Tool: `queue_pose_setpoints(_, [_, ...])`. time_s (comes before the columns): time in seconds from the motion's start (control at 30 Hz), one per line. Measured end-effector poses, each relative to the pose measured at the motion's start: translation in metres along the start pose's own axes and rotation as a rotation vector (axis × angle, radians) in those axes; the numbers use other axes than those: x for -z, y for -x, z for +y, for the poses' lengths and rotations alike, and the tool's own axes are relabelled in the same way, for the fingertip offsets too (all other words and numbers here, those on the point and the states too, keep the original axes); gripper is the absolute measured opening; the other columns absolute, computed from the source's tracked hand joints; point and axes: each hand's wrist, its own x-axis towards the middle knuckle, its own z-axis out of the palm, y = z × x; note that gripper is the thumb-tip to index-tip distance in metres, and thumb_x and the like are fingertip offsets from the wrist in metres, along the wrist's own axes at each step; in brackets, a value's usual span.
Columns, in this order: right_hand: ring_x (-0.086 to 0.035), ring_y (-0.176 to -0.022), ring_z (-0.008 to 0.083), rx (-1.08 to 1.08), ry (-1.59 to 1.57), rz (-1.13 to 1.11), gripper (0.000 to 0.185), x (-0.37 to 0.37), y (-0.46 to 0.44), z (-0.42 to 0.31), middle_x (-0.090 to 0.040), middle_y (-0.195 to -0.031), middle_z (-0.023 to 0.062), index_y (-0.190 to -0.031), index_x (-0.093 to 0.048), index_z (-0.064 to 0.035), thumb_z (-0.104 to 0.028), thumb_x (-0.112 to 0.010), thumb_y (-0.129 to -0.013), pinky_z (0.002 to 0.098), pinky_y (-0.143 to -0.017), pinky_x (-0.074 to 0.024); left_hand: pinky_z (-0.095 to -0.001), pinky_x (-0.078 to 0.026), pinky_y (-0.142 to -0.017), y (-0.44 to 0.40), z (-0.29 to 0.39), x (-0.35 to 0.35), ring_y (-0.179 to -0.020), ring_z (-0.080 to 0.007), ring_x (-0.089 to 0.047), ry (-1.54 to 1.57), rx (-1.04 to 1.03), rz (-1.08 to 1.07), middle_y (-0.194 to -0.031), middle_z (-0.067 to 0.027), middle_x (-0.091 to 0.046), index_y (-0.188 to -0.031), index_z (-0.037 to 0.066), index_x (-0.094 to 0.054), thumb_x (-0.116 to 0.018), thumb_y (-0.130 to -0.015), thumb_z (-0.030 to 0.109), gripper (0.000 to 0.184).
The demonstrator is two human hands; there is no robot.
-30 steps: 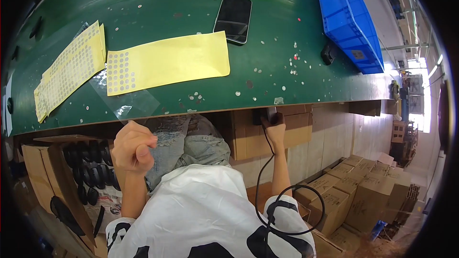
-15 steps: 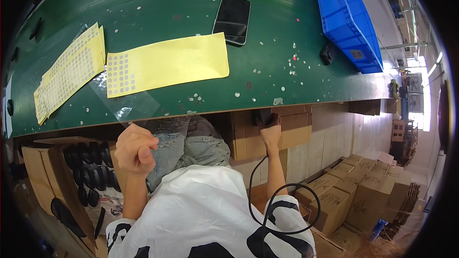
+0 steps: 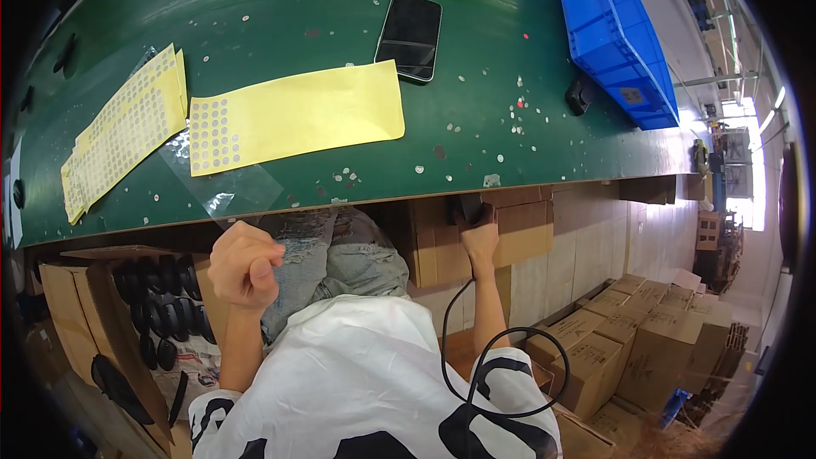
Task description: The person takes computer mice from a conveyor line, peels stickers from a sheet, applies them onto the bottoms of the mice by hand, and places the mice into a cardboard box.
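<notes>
"What's the biggest thing there?"

"The green table (image 3: pixel 323 0), spanning the upper view. Stacked cardboard boxes (image 3: pixel 659 336) fill the floor at lower right."

"And on the left?"

"An open carton (image 3: pixel 95 314) holding dark oval parts (image 3: pixel 161 319) in rows. The blue plastic crate (image 3: pixel 608 25) sits at the table's right end."

"Anything in the way of the hands?"

"A brown cardboard box (image 3: pixel 520 238) lies beneath the table edge, right behind the right hand (image 3: pixel 481 238). The edge itself runs just beyond both hands."

"What about the tabletop?"

"A yellow sticker sheet (image 3: pixel 306 110), with grey dots at its left end only, reaches the near end of the smartphone (image 3: pixel 410 34). Left of it is a stack of yellow sheets (image 3: pixel 127 132). Clear plastic film (image 3: pixel 246 191) spreads toward the edge near the left hand (image 3: pixel 245 268)."

"How are the fingers?"

"Left ones curled in, thumb bent close; whether they pinch something small, I can't tell. The right ones wrap a black handheld device (image 3: pixel 467 207), partly hidden, at the table edge. A black cable (image 3: pixel 567 361) loops beside that forearm."

"Smallest?"

"A black block (image 3: pixel 580 95) by the crate, then loose round stickers (image 3: pixel 500 158) scattered about."
</notes>
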Motion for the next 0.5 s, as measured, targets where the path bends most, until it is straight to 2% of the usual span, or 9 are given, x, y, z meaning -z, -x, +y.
queue_pose_setpoints(0.3, [-0.064,-0.102,0.0428,0.014,0.026,-0.003,0.061,-0.011,0.001,0.005,-0.062,-0.116,0.0186,-0.122,-0.054,-0.0051,-0.039,-0.081,-0.079,0.0509,-0.082,-0.0532,-0.0277,-0.043,-0.054,0.008,-0.001,-0.005,-0.055,-0.0165,-0.053,0.001,0.016,-0.003,-0.06,-0.0015,-0.062,-0.076,0.006,-0.069,-0.063,-0.099,0.023,0.029])
queue_pose_setpoints(0.5, [-0.063,-0.104,0.0441,0.038,0.034,0.034,0.065,-0.017,0.002,0.005,-0.062,-0.118,0.019,-0.127,-0.051,-0.0054,-0.038,-0.08,-0.078,0.0514,-0.083,-0.0529,-0.0283,-0.043,-0.053,0.028,-0.001,-0.014,-0.054,-0.0168,-0.052,-0.028,0.016,-0.122,-0.061,-0.0018,-0.061,-0.076,0.006,-0.07,-0.067,-0.096,0.019,0.024])
